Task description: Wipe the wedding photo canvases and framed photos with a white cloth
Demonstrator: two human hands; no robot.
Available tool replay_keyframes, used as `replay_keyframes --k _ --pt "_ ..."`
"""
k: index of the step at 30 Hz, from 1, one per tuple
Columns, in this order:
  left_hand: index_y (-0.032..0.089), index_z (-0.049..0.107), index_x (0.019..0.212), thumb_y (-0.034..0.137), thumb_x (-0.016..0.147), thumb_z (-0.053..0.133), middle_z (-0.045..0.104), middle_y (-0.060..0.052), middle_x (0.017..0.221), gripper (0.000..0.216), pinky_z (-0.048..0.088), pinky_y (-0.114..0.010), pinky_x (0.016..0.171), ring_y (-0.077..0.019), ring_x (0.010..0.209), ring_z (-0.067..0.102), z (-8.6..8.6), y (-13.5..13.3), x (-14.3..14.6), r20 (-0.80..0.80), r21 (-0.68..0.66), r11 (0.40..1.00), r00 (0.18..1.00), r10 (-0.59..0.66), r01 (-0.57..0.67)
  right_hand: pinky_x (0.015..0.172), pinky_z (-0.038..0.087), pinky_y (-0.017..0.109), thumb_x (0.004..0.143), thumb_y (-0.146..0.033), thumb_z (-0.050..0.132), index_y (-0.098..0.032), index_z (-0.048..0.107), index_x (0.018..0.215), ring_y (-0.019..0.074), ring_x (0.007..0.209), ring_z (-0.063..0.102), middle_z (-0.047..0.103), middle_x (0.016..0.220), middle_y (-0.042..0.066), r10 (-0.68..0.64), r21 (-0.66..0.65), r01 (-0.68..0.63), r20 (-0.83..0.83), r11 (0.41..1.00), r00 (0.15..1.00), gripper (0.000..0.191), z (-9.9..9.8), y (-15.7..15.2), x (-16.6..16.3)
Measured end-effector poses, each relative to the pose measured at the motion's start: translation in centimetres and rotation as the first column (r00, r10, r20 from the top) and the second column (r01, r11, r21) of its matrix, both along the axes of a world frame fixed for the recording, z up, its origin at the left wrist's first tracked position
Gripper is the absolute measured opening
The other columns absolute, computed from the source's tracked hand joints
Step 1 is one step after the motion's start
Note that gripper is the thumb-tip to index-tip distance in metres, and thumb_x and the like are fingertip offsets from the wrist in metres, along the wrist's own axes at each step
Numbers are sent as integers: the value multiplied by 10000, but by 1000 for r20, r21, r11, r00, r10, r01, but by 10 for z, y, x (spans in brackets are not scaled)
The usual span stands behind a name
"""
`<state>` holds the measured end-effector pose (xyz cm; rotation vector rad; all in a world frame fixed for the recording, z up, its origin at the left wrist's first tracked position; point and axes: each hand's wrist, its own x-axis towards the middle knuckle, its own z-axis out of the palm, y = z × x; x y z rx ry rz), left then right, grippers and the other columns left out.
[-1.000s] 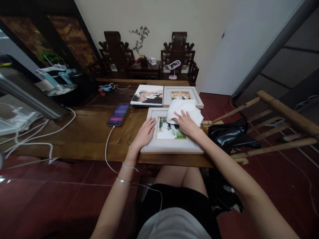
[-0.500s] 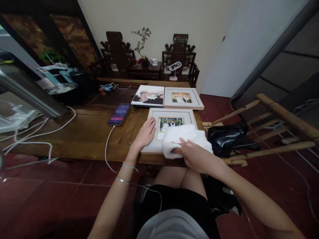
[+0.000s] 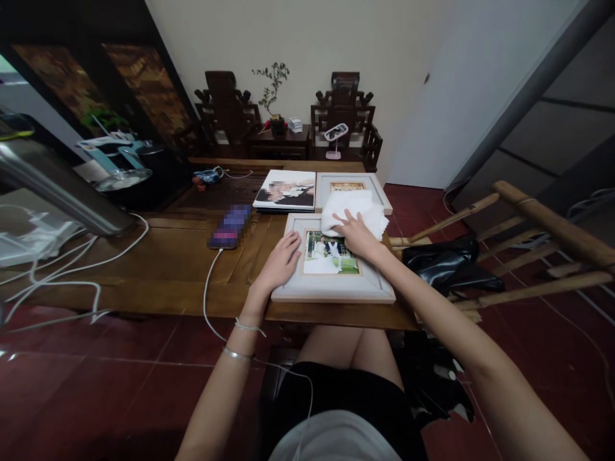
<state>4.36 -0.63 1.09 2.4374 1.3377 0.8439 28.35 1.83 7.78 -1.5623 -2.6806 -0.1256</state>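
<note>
The frame (image 3: 331, 287) lies flat on the table (image 3: 168, 275). The left hand (image 3: 280, 262), released, rests along its 9 o'clock side. The right hand (image 3: 360, 237), fingers spread, covers the cloth (image 3: 358, 201) at 1 o'clock; gripping cannot be determined.

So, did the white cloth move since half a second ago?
Yes, forward. Against the near photo frame, the white cloth has gone from the frame's near right corner to its far right corner, under the right hand.
</note>
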Motion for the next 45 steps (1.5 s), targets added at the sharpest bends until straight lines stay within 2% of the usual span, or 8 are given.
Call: replay_keyframes --k 6,12,16,23,29,34,40,45 --pt "83 491 1329 317 941 344 457 -154 1416 476 268 -445 1140 -253 1368 334 0 -2 3 17 6 1000 1000 19 -19 969 327 598 698 58 382 -189 591 1241 350 1283 376 447 1425 125 118 -153 -110 45 982 992 633 10 -67 -10" --pt "101 496 1325 293 934 346 458 -140 1418 460 278 -473 1132 -253 1367 338 1 -2 4 16 9 999 999 30 -31 900 438 428 685 35 426 -192 663 1122 283 1122 552 607 1246 128 252 -287 -256 -52 923 966 546 33 -128 -12" --pt "105 496 1326 269 933 336 457 -136 1420 455 274 -473 1136 -249 1368 335 -1 -1 3 11 10 1000 1000 22 -23 976 386 492 681 33 430 -213 636 1173 301 1268 435 562 1320 99 291 -231 -310 -115 922 950 588 23 -120 -21" --pt "92 495 1325 276 941 315 462 -152 1412 462 276 -463 1138 -251 1367 342 -2 1 0 17 14 1000 1000 -9 8 1064 227 592 710 91 367 -188 564 1267 309 1400 207 354 1494 76 206 -25 -206 34 978 978 653 1 -37 -11" --pt "100 490 1329 282 942 314 453 -147 1420 463 275 -458 1137 -246 1370 337 -1 1 -1 9 8 1000 1000 -17 17 1064 228 588 772 62 353 -187 570 1250 324 1384 229 355 1494 78 101 84 -112 123 990 987 581 -4 3 -24" --pt "86 490 1329 288 941 316 447 -156 1424 471 268 -455 1139 -245 1374 328 -1 0 0 28 0 1000 1000 -8 8 995 326 562 828 -9 361 -141 626 1167 352 1271 383 479 1373 158 135 42 -143 151 989 979 450 -2 -35 -39" --pt "139 513 1316 276 938 316 469 -120 1414 447 276 -471 1135 -233 1368 342 -3 0 3 89 0 1000 996 10 -10 881 445 479 800 -72 470 -141 658 1083 323 1099 528 581 1228 158 319 -157 -299 125 941 939 346 21 -111 -39" --pt "88 515 1301 285 945 297 458 -151 1416 462 259 -445 1145 -234 1373 331 -1 0 3 106 -24 1000 994 13 -11 920 428 490 832 -103 464 -154 656 1105 336 1185 485 560 1283 140 352 -113 -342 77 933 933 338 22 -133 -54"
